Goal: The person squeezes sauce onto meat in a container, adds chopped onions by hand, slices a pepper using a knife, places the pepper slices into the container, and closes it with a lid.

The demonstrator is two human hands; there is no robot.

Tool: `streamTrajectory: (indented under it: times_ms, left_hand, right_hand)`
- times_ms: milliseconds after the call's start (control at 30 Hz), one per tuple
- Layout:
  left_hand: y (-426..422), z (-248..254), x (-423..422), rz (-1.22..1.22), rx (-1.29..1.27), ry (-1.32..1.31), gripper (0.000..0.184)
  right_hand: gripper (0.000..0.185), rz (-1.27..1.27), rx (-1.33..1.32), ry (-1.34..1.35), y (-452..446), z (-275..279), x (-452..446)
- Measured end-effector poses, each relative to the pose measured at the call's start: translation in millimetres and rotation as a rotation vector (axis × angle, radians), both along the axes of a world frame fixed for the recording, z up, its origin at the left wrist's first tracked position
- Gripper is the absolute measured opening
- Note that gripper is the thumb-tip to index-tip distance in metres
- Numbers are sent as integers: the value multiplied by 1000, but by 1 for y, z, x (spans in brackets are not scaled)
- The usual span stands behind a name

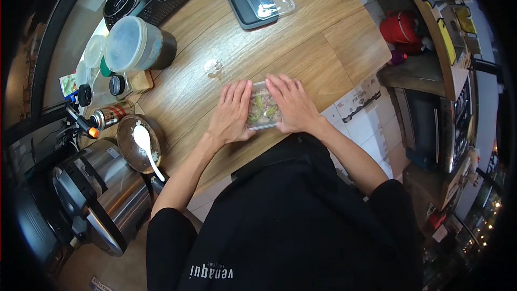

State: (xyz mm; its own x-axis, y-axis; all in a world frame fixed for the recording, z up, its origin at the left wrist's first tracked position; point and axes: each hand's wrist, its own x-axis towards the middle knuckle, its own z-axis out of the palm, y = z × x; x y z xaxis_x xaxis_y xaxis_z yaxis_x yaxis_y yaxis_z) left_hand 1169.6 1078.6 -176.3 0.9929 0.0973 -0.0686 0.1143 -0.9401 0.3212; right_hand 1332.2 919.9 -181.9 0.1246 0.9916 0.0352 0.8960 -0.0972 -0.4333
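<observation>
A clear plastic food container [264,106] sits at the near edge of the wooden table, between my two hands. Through its top I see green strips and pinkish pieces of food. My left hand [232,110] grips its left side, fingers together along the edge and thumb at the near corner. On the opposite side, my right hand [292,103] presses on the container the same way. Whether a lid is on it I cannot make out, since my hands cover both long edges.
A dark tray with a clear lid [269,0] lies at the table's far side. To the left stand a large lidded tub [126,46], a gas canister [113,114] and a wooden bowl [129,143] with a white spoon [142,139]. A steel rice cooker [116,172] is nearer.
</observation>
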Motion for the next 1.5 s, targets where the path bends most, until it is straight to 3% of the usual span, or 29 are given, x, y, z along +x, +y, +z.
streamTrajectory:
  times_ms: [300, 400, 467, 533, 600, 633, 700, 733, 767, 800, 833, 867, 933, 1000, 1100, 1233, 1400, 1467, 1500]
  left_hand:
    - [-6, 2, 1, 62, -65, -6, 119]
    - [5, 1, 15, 23, -17, -3, 122]
    - [12, 1, 27, -149, -97, -85, 121]
    - [17, 9, 45, -167, -39, -169, 111]
    - [26, 1, 64, 170, -157, -623, 93]
    - [27, -2, 78, 369, -135, -680, 74]
    - [46, -10, 113, 413, -88, -511, 67]
    - [57, -12, 135, 459, -34, -351, 60]
    - [62, -14, 159, 462, -25, -350, 60]
    - [64, -13, 185, 632, 3, -292, 56]
    - [70, -13, 209, 803, 33, -235, 51]
    - [83, -15, 230, 809, 45, -238, 51]
    - [105, -25, 255, 1161, -92, -7, 49]
    - [114, -35, 250, 1158, 12, -111, 40]
    - [102, -47, 220, 1002, 133, -214, 28]
    - [61, -53, 179, 1092, 173, -204, 28]
    - [41, -37, 165, 1198, -64, -166, 28]
    - [19, -3, 156, 1295, -198, -457, 29]
    - [13, 6, 132, 1028, 80, -580, 32]
  right_hand:
    - [100, 2, -13, -81, 6, 6, -9]
    - [100, -7, 29, -115, 4, -7, -6]
    - [104, -130, 1, -17, -9, -6, -3]
    - [105, -190, -16, 21, -33, 16, 8]
    - [94, -549, -42, 117, -58, 28, 18]
    - [94, -549, -43, 121, -64, 24, 22]
    - [62, -873, -156, 338, -78, 9, 30]
    - [62, -869, -153, 342, -85, 0, 36]
    - [45, -985, -191, 800, -90, -10, 41]
    - [28, -1071, -228, 1269, -95, -17, 46]
    - [28, -1058, -224, 1275, -103, -23, 50]
    - [22, -1114, -87, 1291, -114, -26, 55]
    - [18, -1148, 43, 1310, -134, -24, 73]
    - [13, -1290, 116, 1428, -149, -14, 107]
    - [17, -1213, 196, 1488, -142, -23, 164]
    - [21, -1027, 216, 1524, -76, -40, 223]
    - [17, -847, 151, 1520, 13, -56, 254]
    - [40, -706, -40, 1501, 21, -49, 267]
    - [43, -623, -8, 1388, 11, -64, 272]
